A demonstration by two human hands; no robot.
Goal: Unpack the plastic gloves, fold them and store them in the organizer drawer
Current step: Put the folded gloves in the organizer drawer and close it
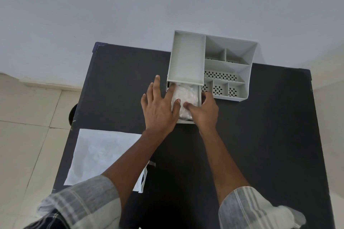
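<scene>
I see the left hand [160, 109] spread wide, fingers flat on the folded gloves [185, 96], holding nothing; the right hand [203, 110] curls around the drawer's [200, 96] right wall, thumb pressing on the gloves; the gloves sit inside the drawer, which is pulled out from the grey organizer [210, 63]; the organizer stands at the far edge of the dark table [260, 135], against the wall [130, 5]; a flat white packet [98, 154] lies near the left forearm on the table's near left side; striped sleeves [87, 202] are rolled up.
</scene>
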